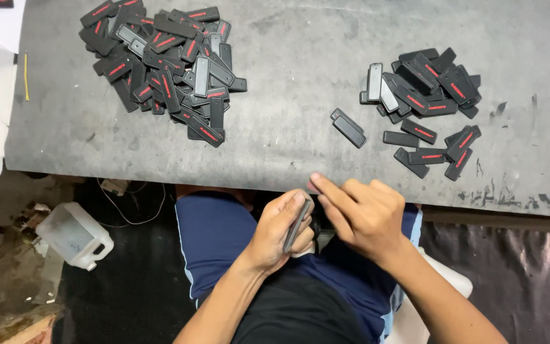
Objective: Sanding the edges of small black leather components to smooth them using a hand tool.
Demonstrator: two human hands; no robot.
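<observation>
Left hand (pixel 279 230) grips a tag (pixel 298 224) edge-on over the lap, right hand (pixel 359 213) half-curled, pinching its top; a slip could drop it off the worktop (pixel 300 76).

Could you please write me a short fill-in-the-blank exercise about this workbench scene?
1. The left hand grips one dark flat ____.
2. The bigger pile lies on the table's ____ side.
3. The white jug lies on the ____.
4. The right hand touches the piece's ____ end.

Missing words: piece; left; floor; upper

Workshop: scuffed grey bench (pixel 288 83), heaped plastic parts (pixel 160 64)
</observation>
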